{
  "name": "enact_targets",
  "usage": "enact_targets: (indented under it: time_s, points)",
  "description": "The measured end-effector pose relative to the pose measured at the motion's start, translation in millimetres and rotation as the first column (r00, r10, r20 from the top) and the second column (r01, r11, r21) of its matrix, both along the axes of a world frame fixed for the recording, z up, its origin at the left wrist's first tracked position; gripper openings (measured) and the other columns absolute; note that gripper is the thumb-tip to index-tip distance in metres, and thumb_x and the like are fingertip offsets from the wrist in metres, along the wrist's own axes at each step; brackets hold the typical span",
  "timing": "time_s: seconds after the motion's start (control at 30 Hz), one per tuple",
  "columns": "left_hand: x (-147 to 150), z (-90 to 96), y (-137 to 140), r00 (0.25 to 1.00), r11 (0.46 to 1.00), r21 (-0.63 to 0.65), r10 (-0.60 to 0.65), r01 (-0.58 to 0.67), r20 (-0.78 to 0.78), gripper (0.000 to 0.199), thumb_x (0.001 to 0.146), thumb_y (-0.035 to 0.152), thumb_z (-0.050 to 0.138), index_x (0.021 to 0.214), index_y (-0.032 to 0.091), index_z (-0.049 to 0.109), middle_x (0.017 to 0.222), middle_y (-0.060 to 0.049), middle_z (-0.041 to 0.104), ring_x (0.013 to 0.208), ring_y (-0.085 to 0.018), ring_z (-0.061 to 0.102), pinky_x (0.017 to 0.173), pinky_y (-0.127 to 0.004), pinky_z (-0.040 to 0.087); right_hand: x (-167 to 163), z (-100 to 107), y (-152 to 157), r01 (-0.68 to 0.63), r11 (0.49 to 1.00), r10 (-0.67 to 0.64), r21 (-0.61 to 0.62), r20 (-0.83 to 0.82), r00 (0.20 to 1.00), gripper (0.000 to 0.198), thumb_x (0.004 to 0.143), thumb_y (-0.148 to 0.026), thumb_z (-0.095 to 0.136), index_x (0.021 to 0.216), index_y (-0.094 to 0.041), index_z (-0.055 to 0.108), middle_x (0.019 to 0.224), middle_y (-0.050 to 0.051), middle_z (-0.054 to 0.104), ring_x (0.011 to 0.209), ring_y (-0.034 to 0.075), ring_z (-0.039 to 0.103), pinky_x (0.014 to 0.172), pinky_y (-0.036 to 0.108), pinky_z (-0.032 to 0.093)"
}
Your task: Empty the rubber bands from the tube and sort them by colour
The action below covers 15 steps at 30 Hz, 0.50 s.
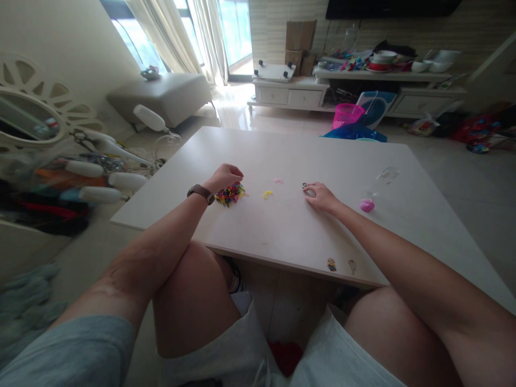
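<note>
A pile of small multicoloured elastic bands (229, 196) lies on the white table (258, 226). My left hand (226, 177), with a brown-strapped watch on its wrist, is just above the pile. Its thumb and fingers are pinched together; anything between them is too small to make out. Small black bands (305, 185) lie at the fingertips of my right hand (320, 196), which rests low at the table with thumb and forefinger curled together. Whether it grips one of them is unclear. Between the hands are a few yellow bands (267, 194) and pink bands (279, 181).
Right of my right hand stand a pink round object (366, 205) and a clear plastic piece (387, 173). A cartoon sticker (331, 264) and a small flat piece (352, 266) lie by the near edge. Beyond the table is a pink basket (347, 115); a white lamp (116, 148) stands left.
</note>
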<state>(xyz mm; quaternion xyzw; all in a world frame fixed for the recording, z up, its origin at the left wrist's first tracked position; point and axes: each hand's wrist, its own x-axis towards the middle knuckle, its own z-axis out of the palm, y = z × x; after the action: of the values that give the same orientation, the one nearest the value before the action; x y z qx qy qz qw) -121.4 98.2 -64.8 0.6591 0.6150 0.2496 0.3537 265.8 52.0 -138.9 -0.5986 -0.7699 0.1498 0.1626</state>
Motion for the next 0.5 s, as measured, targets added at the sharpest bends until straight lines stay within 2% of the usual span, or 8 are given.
enact_targets:
  time_s: [0.13,0.23,0.33,0.5]
  points:
    - [-9.9,3.5,-0.7,0.94,0.978,-0.027,-0.208,0.208,-0.27,0.018,0.057,0.027,0.079,0.073,0.018,0.08,0.069,-0.003,0.073,0.067,-0.017,0.064,0.063,-0.025,0.048,4.5,2.4,-5.5,-0.008,1.0,0.008,-0.012,-0.056,0.998,0.033,0.081,-0.019,0.065,0.112,-0.018,0.076,0.133,0.013,0.063,0.123,0.027,0.061,0.111,0.039,0.047]
    - [-15.6,4.2,1.6,0.871,0.952,-0.113,-0.305,0.284,-0.386,0.019,0.052,0.027,0.081,0.07,0.02,0.082,0.065,-0.001,0.072,0.063,-0.016,0.06,0.059,-0.024,0.044,7.4,5.6,-11.1,-0.021,0.999,0.017,-0.041,-0.093,0.996,0.034,0.079,-0.019,0.065,0.112,-0.019,0.075,0.136,0.012,0.06,0.117,0.026,0.064,0.105,0.038,0.051]
    - [-20.2,2.8,4.0,0.826,0.929,-0.194,-0.369,0.315,-0.425,0.024,0.047,0.024,0.083,0.071,0.022,0.082,0.063,0.001,0.072,0.06,-0.015,0.057,0.055,-0.023,0.041,8.1,8.4,-14.3,-0.019,0.998,0.014,-0.052,-0.089,0.996,0.031,0.079,-0.018,0.065,0.108,-0.019,0.076,0.135,0.011,0.061,0.111,0.025,0.066,0.103,0.037,0.052]
    - [-23.2,-5.6,7.2,0.802,0.888,-0.271,-0.455,0.372,-0.388,0.025,0.042,0.014,0.08,0.065,0.023,0.08,0.064,0.0,0.073,0.059,-0.015,0.06,0.055,-0.023,0.041,6.4,12.2,-15.5,-0.015,0.999,0.013,-0.044,-0.063,0.998,0.03,0.078,-0.017,0.064,0.106,-0.019,0.075,0.13,0.011,0.063,0.108,0.024,0.066,0.101,0.035,0.052]
